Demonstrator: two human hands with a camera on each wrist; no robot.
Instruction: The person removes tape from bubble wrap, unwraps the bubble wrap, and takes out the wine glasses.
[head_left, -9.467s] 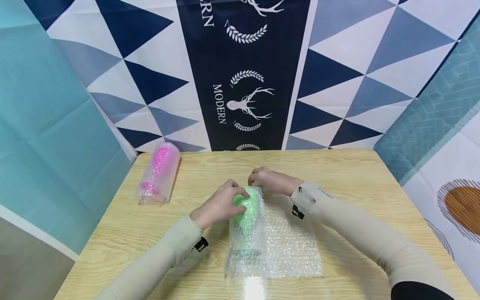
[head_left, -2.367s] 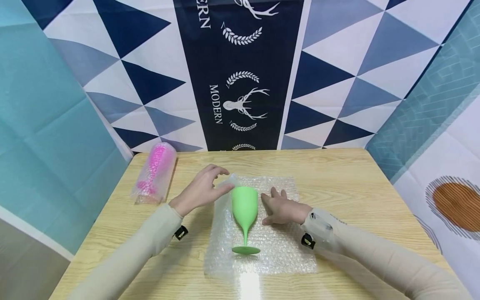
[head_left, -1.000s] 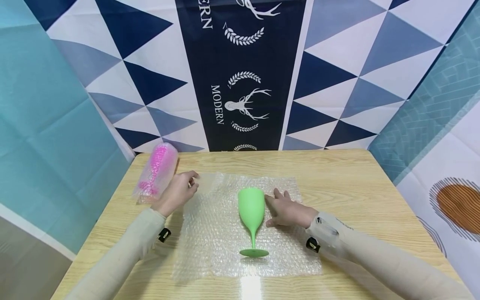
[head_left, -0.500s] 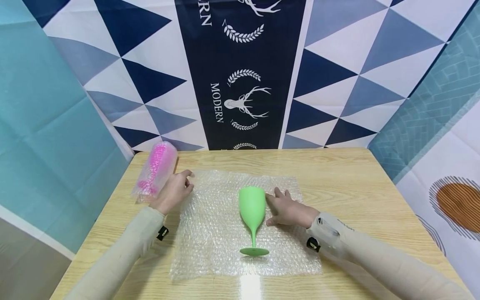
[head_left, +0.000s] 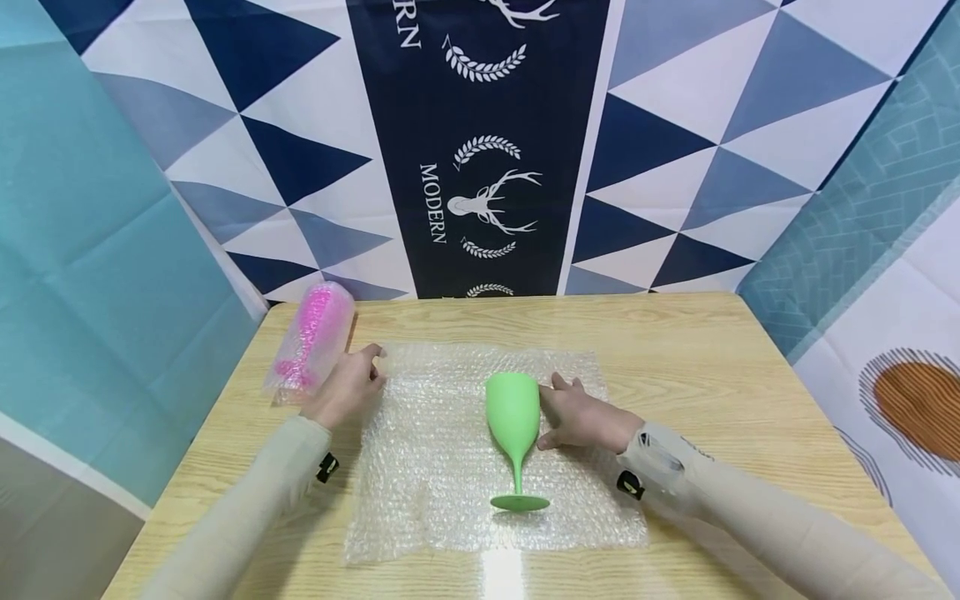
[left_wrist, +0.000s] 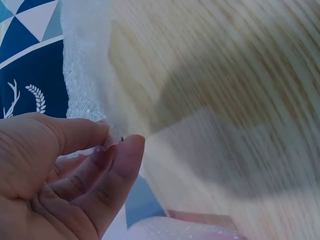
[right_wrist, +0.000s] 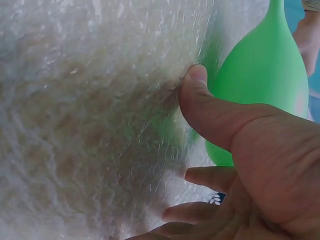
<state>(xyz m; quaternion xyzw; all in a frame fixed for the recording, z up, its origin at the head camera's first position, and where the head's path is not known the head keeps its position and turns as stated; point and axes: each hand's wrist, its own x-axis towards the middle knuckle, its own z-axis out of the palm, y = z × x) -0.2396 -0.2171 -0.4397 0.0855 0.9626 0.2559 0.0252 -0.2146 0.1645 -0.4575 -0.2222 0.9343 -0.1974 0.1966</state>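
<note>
A green goblet (head_left: 513, 412) lies on its side on a spread sheet of bubble wrap (head_left: 427, 467), its foot toward me. At the sheet's far left corner my left hand (head_left: 349, 385) pinches the edge between thumb and index finger; the left wrist view shows the bubble wrap (left_wrist: 82, 75) rising from that pinch. My right hand (head_left: 581, 415) rests on the wrap just right of the goblet's bowl, fingers spread. In the right wrist view the thumb and fingertips touch the wrap, with the goblet (right_wrist: 265, 65) close beside the hand.
At the table's far left corner lies a pink goblet (head_left: 311, 333) rolled in bubble wrap, close to my left hand. The wooden table (head_left: 675, 350) ends at a patterned cloth backdrop (head_left: 480, 167), with a teal cloth (head_left: 120, 250) on the left.
The wrap that covered the green goblet has been unrolled leftward by my left hand and now lies spread. The goblet has shifted slightly right. My right hand has come down beside it.
</note>
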